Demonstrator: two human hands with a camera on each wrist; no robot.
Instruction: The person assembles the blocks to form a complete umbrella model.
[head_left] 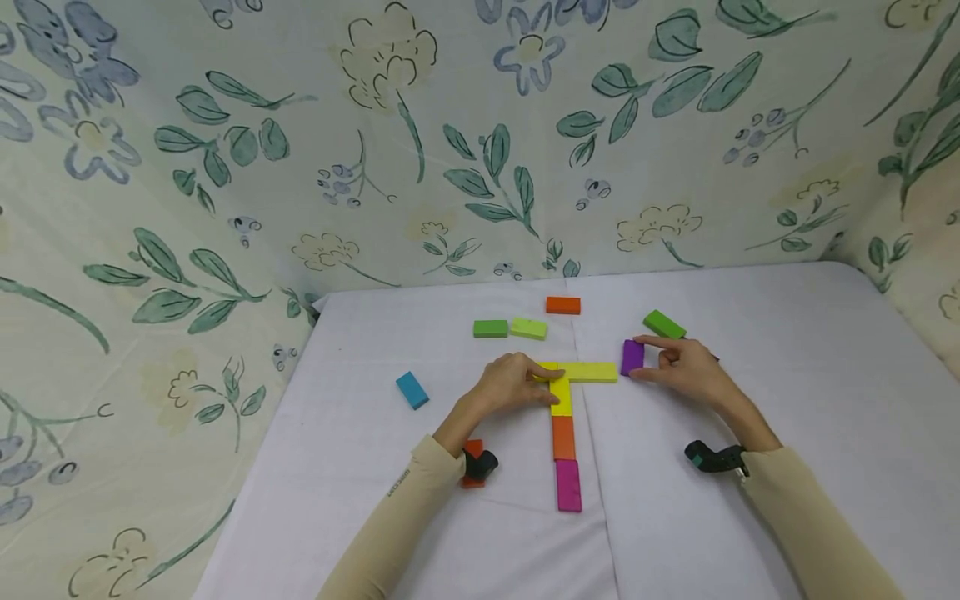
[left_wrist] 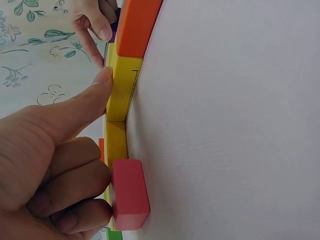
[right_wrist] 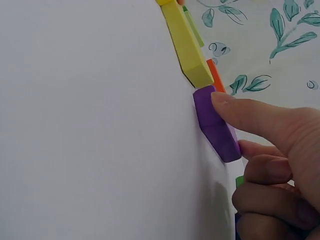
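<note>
Purple block [head_left: 632, 357] is being held flat on the white tabletop [head_left: 787, 375] by the right hand [head_left: 686, 367], just off the right end of the yellow-green bar [head_left: 591, 372]. Its long axis is running away from the person, crosswise to that bar; whether a narrow gap remains cannot be told from the head view, but in the right wrist view the purple block's [right_wrist: 215, 124] corner is seen almost touching the bar's end [right_wrist: 186, 42]. The block is being pinched between forefinger on its far edge and thumb on its near edge, with the other fingers curled under. The block lies directly left of the right palm, so the right hand is much the nearer.

Left hand [head_left: 516, 383] is being rested on the yellow block [head_left: 559, 396] where the bar meets the column; in the left wrist view the thumb [left_wrist: 75, 107] is being pressed straight against the yellow block's [left_wrist: 122, 87] side, other fingers loosely curled and gripping nothing.

Below the yellow block, an orange block [head_left: 563, 437] and a magenta block [head_left: 568, 485] are being kept in line. A green block [head_left: 663, 324] is lying just behind the right hand. Further off, two green blocks [head_left: 510, 328], an orange block [head_left: 562, 305] and a blue block [head_left: 412, 389] are lying loose. Nothing is standing between block and bar.
</note>
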